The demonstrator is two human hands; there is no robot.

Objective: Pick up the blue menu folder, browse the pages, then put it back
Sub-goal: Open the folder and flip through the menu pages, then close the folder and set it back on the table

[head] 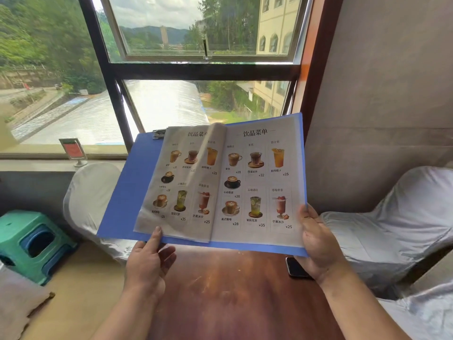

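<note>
The blue menu folder (127, 192) is held open in the air above the brown table (232, 295), tilted toward me. Two drink-menu pages show, with pictures of coffees, teas and juices; the left page (181, 182) is bowed up at the spine. My right hand (318, 244) grips the folder's lower right corner, thumb on the right page. My left hand (149, 263) is under the lower left part, its thumb pressing the bottom edge of the left page. A black metal clip (158, 134) sits at the folder's top.
A dark phone (295, 268) lies on the table under my right hand. White-covered chairs stand at the left (90, 200) and right (392, 229). A green plastic stool (31, 244) is at far left. A small sign stand (74, 150) sits on the windowsill.
</note>
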